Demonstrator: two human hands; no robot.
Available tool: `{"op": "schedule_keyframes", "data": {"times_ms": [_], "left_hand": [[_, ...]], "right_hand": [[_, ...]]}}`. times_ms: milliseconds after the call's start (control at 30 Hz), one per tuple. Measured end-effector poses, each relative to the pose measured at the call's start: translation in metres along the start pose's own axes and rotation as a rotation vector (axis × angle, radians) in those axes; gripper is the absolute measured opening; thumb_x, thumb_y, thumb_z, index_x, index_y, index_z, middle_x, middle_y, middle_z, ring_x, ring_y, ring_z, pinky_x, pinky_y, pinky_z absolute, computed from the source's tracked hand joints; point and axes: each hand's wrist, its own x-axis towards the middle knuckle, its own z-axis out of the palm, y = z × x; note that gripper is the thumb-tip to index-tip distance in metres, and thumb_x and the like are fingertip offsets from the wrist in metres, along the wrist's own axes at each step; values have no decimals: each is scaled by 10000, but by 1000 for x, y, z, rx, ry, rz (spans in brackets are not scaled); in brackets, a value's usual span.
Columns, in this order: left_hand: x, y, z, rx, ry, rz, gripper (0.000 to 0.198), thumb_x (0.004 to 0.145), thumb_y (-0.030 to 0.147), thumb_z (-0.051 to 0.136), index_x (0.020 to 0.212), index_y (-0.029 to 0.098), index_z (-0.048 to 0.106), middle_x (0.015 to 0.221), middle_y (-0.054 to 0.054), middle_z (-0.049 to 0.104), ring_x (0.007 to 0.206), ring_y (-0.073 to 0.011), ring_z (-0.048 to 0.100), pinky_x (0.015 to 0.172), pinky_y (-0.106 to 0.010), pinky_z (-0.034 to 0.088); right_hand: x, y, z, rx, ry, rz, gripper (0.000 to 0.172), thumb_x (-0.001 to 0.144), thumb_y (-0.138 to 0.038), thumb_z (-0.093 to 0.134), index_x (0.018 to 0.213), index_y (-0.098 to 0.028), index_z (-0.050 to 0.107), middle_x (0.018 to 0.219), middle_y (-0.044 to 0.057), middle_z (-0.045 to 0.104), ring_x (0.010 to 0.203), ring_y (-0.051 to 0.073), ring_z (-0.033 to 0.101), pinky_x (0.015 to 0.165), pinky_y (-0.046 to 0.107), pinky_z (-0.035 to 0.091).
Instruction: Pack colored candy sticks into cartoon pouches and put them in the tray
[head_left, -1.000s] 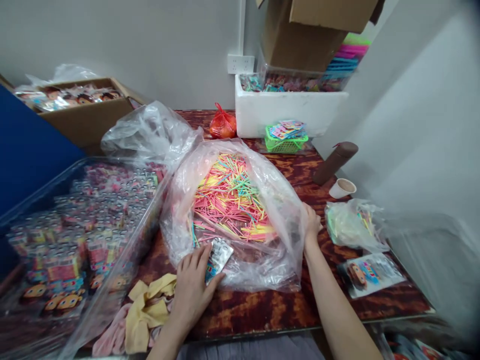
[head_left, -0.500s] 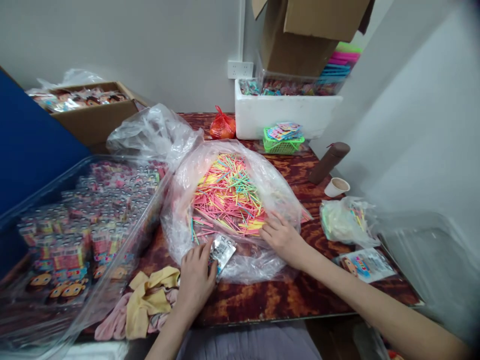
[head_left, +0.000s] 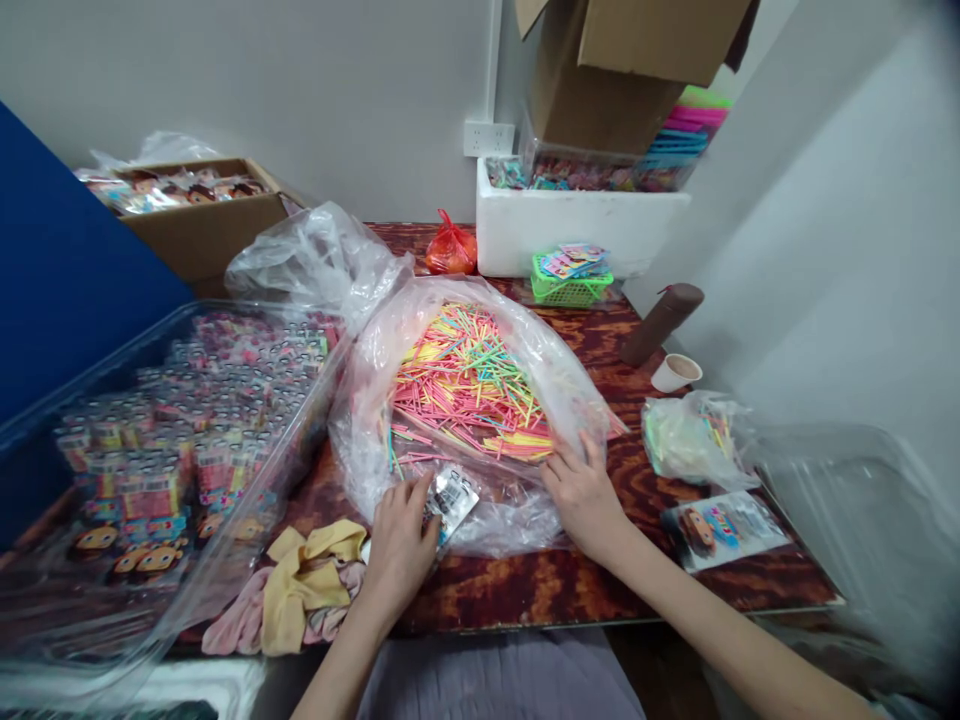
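Observation:
A big clear plastic bag [head_left: 375,440] lies open on the dark red table [head_left: 600,585], full of several thin coloured sticks [head_left: 469,385]. My left hand [head_left: 399,545] rests at the bag's near edge with its fingers closed on a small printed packet [head_left: 454,496]. My right hand [head_left: 581,490] reaches into the bag's near right side, fingertips pinched at the yellow and pink sticks; whether it holds any is unclear.
A clear bin [head_left: 150,470] of packed toy cards stands at left, with yellow and pink cloths [head_left: 304,590] beside it. At right lie a small bag of sticks [head_left: 686,440], a printed packet [head_left: 720,528], a paper cup [head_left: 675,372] and a brown bottle [head_left: 660,320]. Behind: white foam box [head_left: 577,225], green basket [head_left: 570,285].
My right hand came off the bag's right outer edge, went into the bag among the sticks, and drew slightly back toward me. My left hand stayed on the packet.

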Motion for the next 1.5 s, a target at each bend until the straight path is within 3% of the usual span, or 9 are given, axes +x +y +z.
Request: {"op": "schedule_keyframes", "data": {"times_ms": [133,300,433,600,733,900,1000,1133,1500], "left_hand": [[5,13,7,-123,-58,59,546,792,122,554,1330,200,493,1081,-86,586,1017,-262,549,895,-415,464],[13,25,18,-166,-51,-10,400,799,167,603,1196,198,561,1033,-78,595,992,-257,561,875,-398,452],[20,25,15,-169,-76,-143,157,775,193,646,920,188,585,925,-55,611,907,-233,573,809,-355,436],[24,26,8,-245,-87,-109,106,784,182,624,782,201,520,817,-12,586,810,-193,557,724,-301,410],[23,25,1,-269,-106,-44,51,826,206,587,795,202,547,822,-21,585,810,-198,564,723,-308,423],[19,34,-17,-304,-91,64,177,861,243,584,1034,215,598,1029,-75,629,989,-240,567,855,-367,430],[18,44,-26,-409,-120,27,63,870,251,577,895,203,609,876,-44,636,864,-208,583,777,-322,431],[17,53,-27,-506,-151,18,216,906,288,520,718,191,564,735,-16,580,753,-174,553,695,-274,395],[9,44,-34,-825,-334,-226,171,841,316,546,741,178,563,661,30,522,639,-130,481,607,-226,373]], "right_hand": [[9,-43,-14,207,126,184,249,885,-70,478,1006,-179,667,970,77,698,1087,257,547,1145,589,111],[19,-82,-7,571,145,358,357,890,-60,396,1153,-163,613,1077,106,649,1059,246,551,1000,441,405],[17,-74,11,735,133,516,310,901,-97,411,1132,-161,606,1083,111,644,1049,243,566,955,420,446],[17,-62,19,836,63,518,239,880,-187,554,1115,-200,599,1089,88,639,1053,247,566,947,419,443],[25,-67,10,820,47,502,40,846,-177,606,872,-207,613,931,56,632,950,243,563,868,392,444],[29,-79,-10,915,132,521,100,873,-165,556,788,-206,588,880,40,623,914,218,558,841,347,423],[27,-84,-12,1149,122,613,78,875,-204,557,806,-203,592,810,15,618,811,185,576,765,298,440],[25,-85,-5,1453,18,695,88,828,-268,610,812,-184,627,766,0,634,747,167,590,702,266,453],[31,-94,-18,1365,73,760,211,810,-290,628,641,-182,561,620,-39,531,632,129,490,620,237,375]]}}
